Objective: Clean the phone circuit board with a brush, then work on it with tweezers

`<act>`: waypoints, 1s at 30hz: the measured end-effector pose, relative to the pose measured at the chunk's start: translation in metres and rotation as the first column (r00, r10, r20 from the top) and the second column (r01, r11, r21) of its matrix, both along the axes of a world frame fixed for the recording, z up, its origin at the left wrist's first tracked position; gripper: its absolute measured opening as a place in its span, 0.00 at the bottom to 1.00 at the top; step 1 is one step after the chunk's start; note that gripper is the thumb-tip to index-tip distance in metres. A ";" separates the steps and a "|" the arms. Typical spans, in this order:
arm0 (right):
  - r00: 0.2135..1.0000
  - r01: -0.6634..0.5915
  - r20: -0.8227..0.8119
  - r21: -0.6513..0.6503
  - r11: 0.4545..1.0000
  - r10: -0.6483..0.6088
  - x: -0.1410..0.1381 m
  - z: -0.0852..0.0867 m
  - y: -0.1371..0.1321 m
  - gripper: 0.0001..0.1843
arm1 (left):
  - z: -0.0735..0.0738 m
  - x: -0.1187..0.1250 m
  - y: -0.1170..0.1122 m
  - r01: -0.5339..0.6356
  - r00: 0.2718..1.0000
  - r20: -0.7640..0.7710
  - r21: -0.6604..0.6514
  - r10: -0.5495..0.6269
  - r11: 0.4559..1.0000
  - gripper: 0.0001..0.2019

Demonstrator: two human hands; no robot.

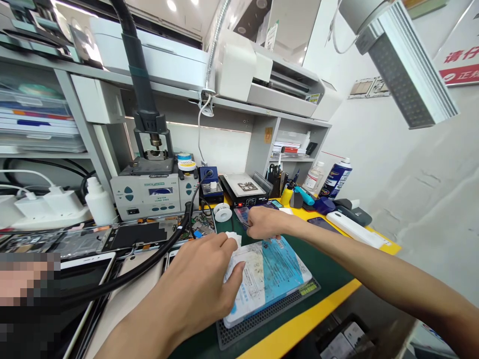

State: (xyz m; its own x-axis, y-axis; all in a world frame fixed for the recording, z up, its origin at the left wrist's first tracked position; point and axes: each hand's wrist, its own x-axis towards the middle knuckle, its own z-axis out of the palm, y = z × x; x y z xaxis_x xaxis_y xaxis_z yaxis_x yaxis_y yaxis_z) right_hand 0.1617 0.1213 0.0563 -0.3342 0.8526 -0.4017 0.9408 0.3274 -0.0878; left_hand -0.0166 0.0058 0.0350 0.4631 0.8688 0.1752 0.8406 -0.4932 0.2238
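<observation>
My left hand (204, 271) is over the left end of a white and blue box (258, 274), its fingers curled and thumb apart. Crumpled white tissue (234, 239) sticks out beyond those fingers; the fingertips are hidden. Above the far edge of the box, my right hand (265, 223) is closed, knuckles forward. Whatever it grips is too small or too covered to make out. The box lies flat on a grey perforated mat (269, 317). Just beyond the hands are a spool of wire (222, 212) and a clear plastic packet (242, 215).
A hot-air station (149, 194) stands at the back left, its black hose (149, 262) crossing the bench. Phones and circuit boards (204, 224) lie left. A heating plate (243, 185) sits behind. Bottles, a blue spray can (337, 177) and a white case (355, 229) line the right.
</observation>
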 end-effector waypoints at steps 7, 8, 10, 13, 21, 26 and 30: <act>1.000 0.004 -0.022 0.002 1.000 -0.004 0.001 -0.002 0.003 0.03 | 0.002 0.001 0.000 -0.008 1.000 -0.010 -0.005 0.008 1.000 0.13; 1.000 0.005 -0.025 0.001 1.000 -0.005 0.001 -0.002 0.003 0.04 | 0.002 0.001 0.000 -0.007 1.000 -0.013 -0.006 0.007 1.000 0.14; 1.000 0.007 -0.030 0.005 1.000 -0.007 0.001 -0.003 0.004 0.04 | 0.002 0.000 0.000 -0.002 1.000 -0.014 -0.007 0.002 1.000 0.14; 0.999 0.016 -0.029 0.013 1.000 -0.016 0.000 -0.005 0.006 0.04 | 0.000 0.000 0.000 -0.002 1.000 -0.004 0.003 0.002 1.000 0.14; 0.999 0.026 -0.021 0.000 1.000 -0.026 -0.002 -0.007 0.013 0.03 | -0.001 0.000 0.002 0.000 1.000 -0.002 0.005 0.000 1.000 0.14; 0.999 0.029 -0.016 -0.006 1.000 -0.029 -0.003 -0.006 0.012 0.02 | -0.002 -0.002 -0.001 -0.004 1.000 -0.003 0.009 0.004 1.000 0.14; 0.999 0.028 -0.016 -0.011 1.000 -0.028 -0.002 -0.005 0.011 0.02 | -0.002 -0.001 0.000 -0.007 1.000 -0.007 0.007 0.007 1.000 0.14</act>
